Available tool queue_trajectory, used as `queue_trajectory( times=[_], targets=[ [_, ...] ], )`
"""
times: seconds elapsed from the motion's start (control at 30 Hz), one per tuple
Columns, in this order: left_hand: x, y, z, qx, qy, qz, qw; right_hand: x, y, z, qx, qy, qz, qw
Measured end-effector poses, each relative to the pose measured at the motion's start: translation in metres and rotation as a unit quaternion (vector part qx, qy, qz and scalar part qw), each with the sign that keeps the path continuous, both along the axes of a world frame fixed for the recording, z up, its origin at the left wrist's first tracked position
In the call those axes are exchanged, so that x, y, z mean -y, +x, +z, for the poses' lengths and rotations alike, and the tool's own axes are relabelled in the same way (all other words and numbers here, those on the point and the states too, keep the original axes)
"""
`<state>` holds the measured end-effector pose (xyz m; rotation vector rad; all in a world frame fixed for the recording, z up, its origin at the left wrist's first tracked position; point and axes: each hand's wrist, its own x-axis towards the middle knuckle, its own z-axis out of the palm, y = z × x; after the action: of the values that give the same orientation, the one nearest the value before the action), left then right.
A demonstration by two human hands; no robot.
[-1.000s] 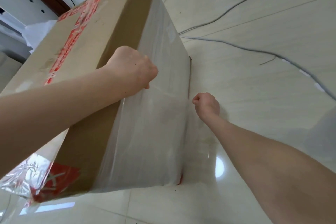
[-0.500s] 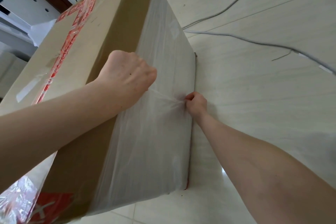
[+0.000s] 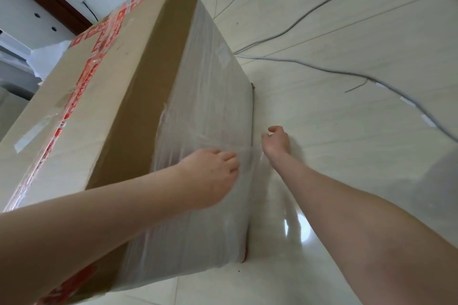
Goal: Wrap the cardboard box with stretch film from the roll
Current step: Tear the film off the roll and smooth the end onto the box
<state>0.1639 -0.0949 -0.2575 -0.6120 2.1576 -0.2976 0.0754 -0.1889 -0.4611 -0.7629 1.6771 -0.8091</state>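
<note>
Cardboard box on floor, side under film.
Left hand flat on film, fingers straight; right hand beside box edge, fingers curled, grip unclear.

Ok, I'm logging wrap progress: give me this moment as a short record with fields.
box: cardboard box on tiled floor, red tape along its top
film: stretch film covers the side facing the camera
left hand: pressed flat on the film
right hand: by the box's bottom edge, fingers loosely curled, grip unclear
roll: not in view
</note>
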Motion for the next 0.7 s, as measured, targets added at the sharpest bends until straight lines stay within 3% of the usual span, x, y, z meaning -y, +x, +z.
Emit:
queue_trajectory(
  times=[0.1, 0.2, 0.3, 0.37, 0.5, 0.7],
  targets=[
    [0.001, 0.003, 0.001, 0.112, 0.019, 0.06, 0.992, -0.006, -0.003, 0.01, -0.008, 0.01, -0.128, 0.992],
    [0.004, 0.0, 0.003, 0.156, 0.009, 0.063, 0.986, -0.024, -0.003, 0.023, -0.02, -0.037, -0.195, 0.98],
    [0.002, -0.003, -0.002, 0.186, 0.014, 0.059, 0.981, -0.063, 0.02, 0.035, -0.015, -0.162, -0.125, 0.979],
    [-0.001, 0.001, -0.001, 0.206, 0.023, 0.058, 0.977, -0.093, 0.047, 0.041, 0.054, -0.2, -0.019, 0.978],
    [0.002, 0.012, 0.004, 0.256, 0.021, 0.07, 0.964, -0.109, 0.085, 0.034, 0.165, -0.146, 0.094, 0.971],
    [0.028, 0.011, 0.014, 0.274, -0.007, 0.072, 0.959, -0.064, 0.094, 0.014, 0.15, -0.1, 0.083, 0.98]
  ],
)
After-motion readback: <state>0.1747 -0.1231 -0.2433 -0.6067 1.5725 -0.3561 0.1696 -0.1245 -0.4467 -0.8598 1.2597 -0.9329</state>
